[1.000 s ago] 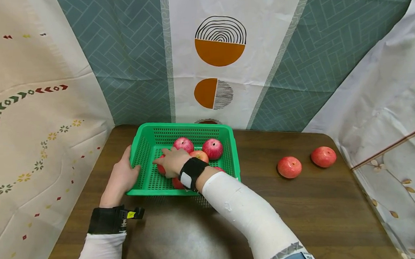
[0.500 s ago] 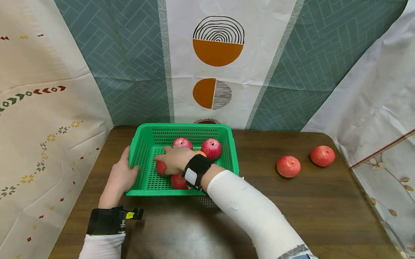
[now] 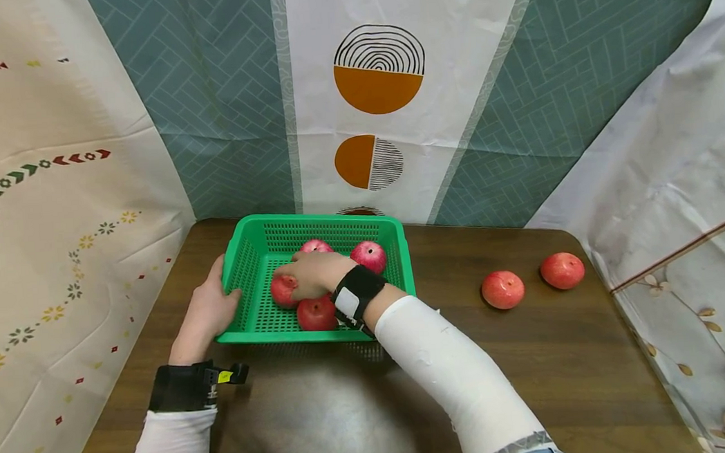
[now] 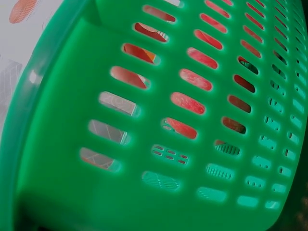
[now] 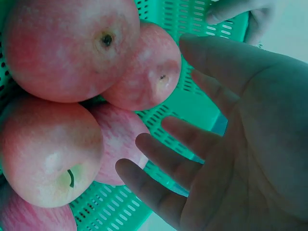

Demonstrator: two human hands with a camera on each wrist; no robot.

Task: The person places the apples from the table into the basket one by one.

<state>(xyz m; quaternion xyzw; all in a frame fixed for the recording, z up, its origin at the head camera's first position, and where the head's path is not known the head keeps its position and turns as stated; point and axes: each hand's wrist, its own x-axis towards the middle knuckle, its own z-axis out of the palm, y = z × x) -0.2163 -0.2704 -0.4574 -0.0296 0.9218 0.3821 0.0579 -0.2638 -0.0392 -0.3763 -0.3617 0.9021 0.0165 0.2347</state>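
Note:
A green slotted plastic basket (image 3: 325,219) stands on the table with several red apples in it. My left hand (image 3: 210,306) holds its left rim, thumb inside and fingers outside; the left wrist view shows mostly the basket wall (image 4: 57,120). Over the apples is my right hand (image 3: 317,272), beside the leftmost apple (image 3: 284,291) and behind the front apple (image 3: 317,314). In the right wrist view the right hand's fingers (image 5: 163,161) are spread and grip nothing, near an apple with a stem (image 5: 53,151). Part of the apples hides under this hand in the head view.
Two more apples, a nearer one (image 3: 503,290) and a farther one (image 3: 562,271), lie on the brown wooden table (image 3: 570,366) at the right. A patterned curtain (image 3: 231,123) hangs behind, with cloth sheets at both sides.
My right hand has drawn back to the right off the leftmost apple, and more of the leftmost and front apples now shows. The left hand keeps its hold on the basket.

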